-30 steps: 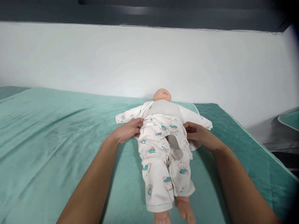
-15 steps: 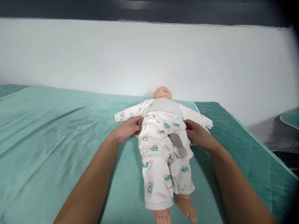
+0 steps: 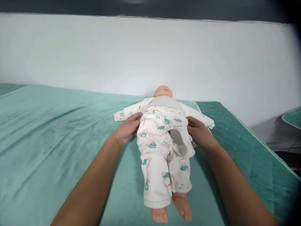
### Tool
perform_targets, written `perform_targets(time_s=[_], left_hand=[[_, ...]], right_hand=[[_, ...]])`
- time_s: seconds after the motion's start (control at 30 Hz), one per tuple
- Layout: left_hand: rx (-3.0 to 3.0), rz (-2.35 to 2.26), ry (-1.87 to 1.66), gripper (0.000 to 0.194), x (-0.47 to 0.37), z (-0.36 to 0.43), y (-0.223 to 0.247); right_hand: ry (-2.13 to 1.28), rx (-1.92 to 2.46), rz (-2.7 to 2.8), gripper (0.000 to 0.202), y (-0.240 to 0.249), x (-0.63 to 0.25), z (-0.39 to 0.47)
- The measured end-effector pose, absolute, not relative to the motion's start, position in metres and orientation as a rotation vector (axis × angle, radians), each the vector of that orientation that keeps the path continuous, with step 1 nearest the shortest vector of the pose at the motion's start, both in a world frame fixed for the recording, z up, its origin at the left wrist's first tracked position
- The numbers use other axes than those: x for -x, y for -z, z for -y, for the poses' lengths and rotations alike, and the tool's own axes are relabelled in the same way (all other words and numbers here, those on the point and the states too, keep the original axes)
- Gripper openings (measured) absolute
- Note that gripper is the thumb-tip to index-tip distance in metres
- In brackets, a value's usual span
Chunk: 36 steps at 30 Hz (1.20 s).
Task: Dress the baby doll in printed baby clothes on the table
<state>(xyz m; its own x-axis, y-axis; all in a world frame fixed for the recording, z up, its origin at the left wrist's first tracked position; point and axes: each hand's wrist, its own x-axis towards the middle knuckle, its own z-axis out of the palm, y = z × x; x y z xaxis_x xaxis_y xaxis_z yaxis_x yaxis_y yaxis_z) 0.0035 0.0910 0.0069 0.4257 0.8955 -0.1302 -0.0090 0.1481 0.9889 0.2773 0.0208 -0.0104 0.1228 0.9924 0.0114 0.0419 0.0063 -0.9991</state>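
A baby doll (image 3: 163, 91) lies on its back, head at the wall and bare feet toward me. It wears a white printed top (image 3: 129, 112), open over its grey torso, and matching split-crotch baby trousers (image 3: 154, 150) with the waist up at the belly. At the left side of the waist, my left hand (image 3: 127, 129) is closed on the trousers, fingertips partly hidden by the cloth. My right hand (image 3: 200, 133) grips the opposite side, its fingers curled and partly out of sight behind the hip.
Beneath the doll spreads a creased light green sheet (image 3: 58, 141). A darker quilted green pad (image 3: 240, 150) lies along the right, ending at a pale-edged border. The white wall (image 3: 117, 56) stands behind the doll's head.
The doll's hips have risen slightly, and its legs and feet have shifted a little left. Both hands stay at the trouser sides. The view has tilted slightly.
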Motion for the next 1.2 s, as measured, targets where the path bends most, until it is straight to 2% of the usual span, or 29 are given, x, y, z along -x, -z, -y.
perform_targets(time_s=[0.27,0.47,0.73,1.2], left_hand=[[-1.035,-0.863,-0.957,0.024,-0.021,-0.092,0.002],[-0.987,-0.748,-0.866,0.035,-0.025,-0.095,0.007],[-1.025,-0.678,-0.768,0.039,-0.021,-0.093,0.005],[-1.082,-0.705,-0.725,0.046,-0.016,-0.092,0.008]], right_hand=[[-1.181,1.182,1.089,0.032,0.01,-0.273,-0.022],[-1.17,1.183,1.141,0.039,0.011,-0.277,-0.025],[-1.25,1.137,1.156,0.048,0.01,-0.282,-0.022],[-1.296,1.15,1.122,0.044,0.014,-0.283,-0.023]])
